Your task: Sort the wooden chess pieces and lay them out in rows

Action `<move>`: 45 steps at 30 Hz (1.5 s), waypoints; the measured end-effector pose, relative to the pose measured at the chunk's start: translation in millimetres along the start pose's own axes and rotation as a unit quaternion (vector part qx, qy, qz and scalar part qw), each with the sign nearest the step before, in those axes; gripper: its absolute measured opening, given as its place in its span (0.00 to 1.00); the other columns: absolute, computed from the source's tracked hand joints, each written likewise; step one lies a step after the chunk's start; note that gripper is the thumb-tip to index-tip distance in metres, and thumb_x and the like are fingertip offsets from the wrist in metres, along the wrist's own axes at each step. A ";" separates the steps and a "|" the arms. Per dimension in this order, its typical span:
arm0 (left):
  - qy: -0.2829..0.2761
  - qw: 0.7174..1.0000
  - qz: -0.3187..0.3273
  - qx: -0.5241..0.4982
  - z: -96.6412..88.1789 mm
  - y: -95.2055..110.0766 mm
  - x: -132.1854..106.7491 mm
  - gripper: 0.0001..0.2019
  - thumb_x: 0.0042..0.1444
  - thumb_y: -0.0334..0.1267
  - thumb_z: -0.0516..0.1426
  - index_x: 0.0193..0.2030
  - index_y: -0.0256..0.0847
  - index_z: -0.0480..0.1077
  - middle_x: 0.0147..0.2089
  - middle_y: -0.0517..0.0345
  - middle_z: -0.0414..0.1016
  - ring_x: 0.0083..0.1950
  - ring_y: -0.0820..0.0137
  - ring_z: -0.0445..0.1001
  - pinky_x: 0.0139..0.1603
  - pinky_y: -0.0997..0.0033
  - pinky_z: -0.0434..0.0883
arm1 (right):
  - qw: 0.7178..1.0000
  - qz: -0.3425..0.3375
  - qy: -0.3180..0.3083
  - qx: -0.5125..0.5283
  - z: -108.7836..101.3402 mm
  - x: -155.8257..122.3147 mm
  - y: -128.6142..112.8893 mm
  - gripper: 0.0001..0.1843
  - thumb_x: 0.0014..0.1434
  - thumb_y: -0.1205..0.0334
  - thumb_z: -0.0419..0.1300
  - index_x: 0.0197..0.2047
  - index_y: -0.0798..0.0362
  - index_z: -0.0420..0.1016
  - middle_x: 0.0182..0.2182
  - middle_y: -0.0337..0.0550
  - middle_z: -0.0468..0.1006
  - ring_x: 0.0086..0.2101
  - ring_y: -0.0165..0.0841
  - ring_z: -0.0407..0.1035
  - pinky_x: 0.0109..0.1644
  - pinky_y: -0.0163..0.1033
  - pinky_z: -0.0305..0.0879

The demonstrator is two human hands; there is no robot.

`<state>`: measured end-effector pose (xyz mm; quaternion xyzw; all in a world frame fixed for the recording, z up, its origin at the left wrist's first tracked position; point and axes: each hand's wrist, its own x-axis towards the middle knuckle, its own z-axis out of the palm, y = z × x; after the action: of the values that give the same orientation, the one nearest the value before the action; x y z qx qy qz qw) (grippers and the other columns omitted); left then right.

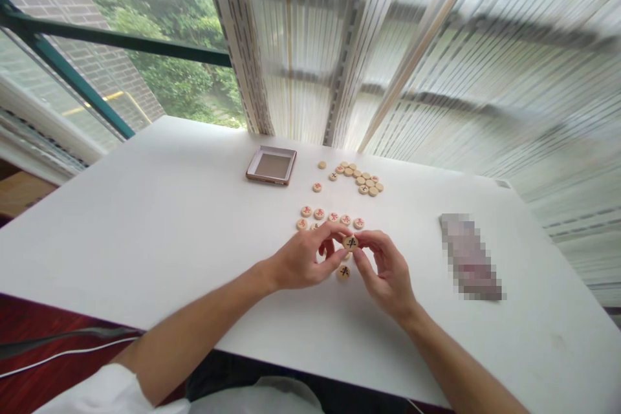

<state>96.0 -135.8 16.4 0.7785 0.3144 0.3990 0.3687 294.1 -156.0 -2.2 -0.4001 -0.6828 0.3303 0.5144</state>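
Note:
Between the fingertips of both hands is a round wooden Chinese chess piece [350, 243] with a black character facing me. My left hand [310, 257] pinches its left edge, and my right hand [384, 266] pinches its right edge. Just below, another black-marked piece [343, 272] lies on the white table. Beyond my fingers runs a row of red-marked pieces [319, 213]. A red-marked piece [301, 224] lies just in front of that row, beside a black-marked one partly covered by my left hand. One more piece under the held one is mostly hidden.
A loose cluster of pieces [361, 180], many blank side up, lies toward the back of the table [194, 207]. Left of them sits a shallow open box [272, 165]. A blurred-out flat item [470, 259] is at the right. Curtains [310, 45] hang behind the table.

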 end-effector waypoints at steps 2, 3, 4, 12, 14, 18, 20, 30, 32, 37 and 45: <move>0.000 1.000 0.011 0.018 0.1 -1.2 -0.1 0.15 0.64 0.37 0.57 0.56 0.40 0.65 0.46 0.52 0.77 0.34 0.75 0.75 0.36 0.74 0.74 | 1.000 0.003 -0.002 0.003 -0.2 0.4 0.1 0.11 0.66 0.63 0.60 0.52 0.49 0.72 0.42 0.47 0.76 0.41 0.37 0.74 0.48 0.47 0.74; 0.000 0.999 0.017 0.027 0.0 -1.8 -0.1 0.15 0.64 0.37 0.57 0.56 0.40 0.65 0.45 0.53 0.77 0.33 0.75 0.75 0.36 0.74 0.74 | 1.000 0.004 -0.004 0.004 -0.3 0.5 0.1 0.11 0.66 0.62 0.60 0.52 0.49 0.72 0.42 0.47 0.76 0.42 0.37 0.74 0.48 0.46 0.74; 0.001 0.999 0.024 0.036 -0.2 -2.3 0.0 0.14 0.64 0.37 0.57 0.56 0.40 0.65 0.45 0.54 0.77 0.33 0.75 0.75 0.36 0.74 0.74 | 1.000 0.005 -0.005 0.004 -0.4 0.7 0.2 0.11 0.66 0.62 0.60 0.52 0.49 0.72 0.42 0.47 0.77 0.42 0.37 0.74 0.48 0.46 0.74; -0.005 0.991 0.082 0.107 -2.2 -3.8 1.3 0.11 0.63 0.35 0.57 0.51 0.41 0.67 0.38 0.58 0.80 0.30 0.75 0.76 0.36 0.73 0.73 | 1.000 0.010 -0.012 -0.018 -1.9 1.7 2.5 0.10 0.62 0.61 0.65 0.47 0.49 0.73 0.37 0.43 0.77 0.38 0.36 0.74 0.44 0.43 0.76; -0.005 0.989 0.088 0.117 -2.2 -3.9 1.4 0.11 0.62 0.35 0.57 0.51 0.41 0.68 0.36 0.59 0.80 0.29 0.74 0.76 0.37 0.73 0.73 | 1.000 0.007 -0.013 -0.025 -2.7 1.7 3.2 0.09 0.62 0.61 0.66 0.45 0.49 0.74 0.36 0.43 0.77 0.37 0.35 0.74 0.43 0.42 0.75; -0.012 0.987 0.096 0.130 -1.9 -2.9 1.9 0.10 0.60 0.34 0.58 0.49 0.41 0.69 0.33 0.60 0.80 0.29 0.74 0.76 0.37 0.72 0.73 | 0.999 0.001 -0.012 -0.045 -4.1 1.5 3.9 0.08 0.61 0.61 0.67 0.43 0.50 0.74 0.34 0.42 0.77 0.34 0.34 0.74 0.40 0.40 0.74; -0.011 0.986 0.101 0.133 -1.8 -1.6 2.5 0.10 0.60 0.34 0.57 0.48 0.41 0.69 0.34 0.60 0.80 0.29 0.74 0.77 0.36 0.72 0.73 | 0.999 -0.001 -0.011 -0.053 -4.5 1.4 3.6 0.07 0.61 0.61 0.67 0.41 0.50 0.74 0.33 0.42 0.78 0.33 0.34 0.74 0.38 0.40 0.73; -0.004 0.984 0.108 0.139 -2.7 0.0 5.1 0.09 0.60 0.34 0.58 0.47 0.41 0.69 0.33 0.61 0.80 0.28 0.74 0.76 0.35 0.73 0.72 | 0.998 0.005 -0.005 -0.063 -4.7 1.5 0.8 0.02 0.64 0.62 0.64 0.40 0.49 0.76 0.32 0.41 0.79 0.32 0.33 0.74 0.36 0.38 0.71; 0.002 0.984 0.112 0.141 -3.0 -0.5 5.0 0.09 0.59 0.34 0.59 0.47 0.40 0.69 0.31 0.61 0.79 0.27 0.74 0.76 0.34 0.73 0.72 | 0.998 0.003 -0.005 -0.061 -4.4 1.1 1.7 0.01 0.64 0.63 0.63 0.41 0.49 0.76 0.33 0.41 0.80 0.33 0.33 0.75 0.37 0.38 0.71; 0.011 0.984 0.110 0.140 -3.5 -2.1 4.0 0.09 0.60 0.35 0.59 0.48 0.41 0.69 0.33 0.61 0.80 0.26 0.75 0.75 0.34 0.74 0.72 | 0.999 0.006 -0.006 -0.038 -3.5 -0.8 5.3 0.05 0.66 0.64 0.61 0.45 0.48 0.75 0.36 0.43 0.80 0.37 0.35 0.76 0.41 0.40 0.74; 0.009 0.986 0.086 0.141 -6.0 -5.6 3.6 0.11 0.63 0.39 0.59 0.50 0.40 0.68 0.36 0.60 0.80 0.28 0.76 0.76 0.34 0.74 0.72 | 1.000 0.010 -0.002 -0.023 -2.1 -2.2 6.0 0.10 0.68 0.64 0.56 0.51 0.48 0.73 0.42 0.46 0.79 0.42 0.37 0.76 0.47 0.43 0.74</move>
<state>91.6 -128.1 15.6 0.8432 0.3030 0.3875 0.2169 297.7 -155.1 -7.9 -0.4177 -0.6873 0.3208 0.5003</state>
